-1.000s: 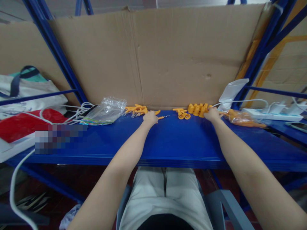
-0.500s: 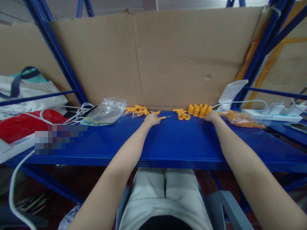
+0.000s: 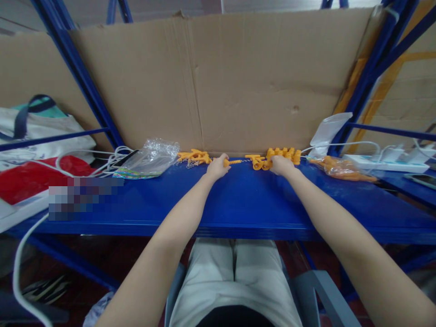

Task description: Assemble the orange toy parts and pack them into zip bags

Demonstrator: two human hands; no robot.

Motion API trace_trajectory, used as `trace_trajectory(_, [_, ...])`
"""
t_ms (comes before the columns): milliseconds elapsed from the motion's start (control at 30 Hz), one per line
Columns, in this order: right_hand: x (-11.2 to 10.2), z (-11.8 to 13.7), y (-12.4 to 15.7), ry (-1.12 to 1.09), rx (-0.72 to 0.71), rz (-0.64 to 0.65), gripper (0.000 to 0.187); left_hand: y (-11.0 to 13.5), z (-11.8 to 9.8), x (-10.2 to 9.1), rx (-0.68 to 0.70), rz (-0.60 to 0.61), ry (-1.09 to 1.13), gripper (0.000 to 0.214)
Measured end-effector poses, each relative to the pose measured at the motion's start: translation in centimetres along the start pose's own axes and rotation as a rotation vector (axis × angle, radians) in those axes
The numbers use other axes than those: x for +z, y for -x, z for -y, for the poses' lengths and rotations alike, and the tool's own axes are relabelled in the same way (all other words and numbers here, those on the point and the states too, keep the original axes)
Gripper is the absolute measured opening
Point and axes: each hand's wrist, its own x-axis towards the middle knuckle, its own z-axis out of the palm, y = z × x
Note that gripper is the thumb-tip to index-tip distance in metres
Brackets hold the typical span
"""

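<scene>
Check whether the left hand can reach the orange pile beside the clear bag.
Probably yes: the left hand rests just right of the orange pile on the blue shelf, and nothing lies between them, though it seems to grip an orange screw-like piece.

1. The orange piece (image 3: 234,161) in my left grip (image 3: 218,167): matt, ridged plastic
2. The surface (image 3: 238,204) under my arms: smooth blue painted metal, faint sheen
3. The cardboard (image 3: 238,91): matt, creased
4. The bag (image 3: 153,156): clear, crinkled, glossy plastic film

Two hands (image 3: 218,167) (image 3: 281,165), roughly three clusters of orange parts (image 3: 195,156), two plastic bags (image 3: 150,158), one power strip (image 3: 384,162)
</scene>
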Motion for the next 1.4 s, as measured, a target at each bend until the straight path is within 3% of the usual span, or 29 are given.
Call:
trace_trajectory(100, [-2.1,3.3,1.5,0.074,0.054,0.101,0.034,0.0,-0.1,0.1,0.046,0.0,0.021,0.033])
trace_trajectory(233, [-3.6,5.1,2.5,0.086,0.009,0.084,0.036,0.1,-0.3,0.2,0.067,0.004,0.046,0.033])
trace_trajectory(667, [-3.3,4.6,2.2,0.035,-0.06,0.062,0.042,0.1,-0.1,0.2,0.052,0.002,0.03,0.033])
trace_trajectory(1067, [-1.8,4.3,1.3,-0.109,-0.397,0.017,0.037,-0.2,0.1,0.7,0.137,-0.022,0.111,0.032])
trace_trajectory(1400, [-1.2,4.1,1.0,-0.117,-0.389,0.014,0.038,-0.1,0.1,0.6,0.145,-0.016,0.118,0.032])
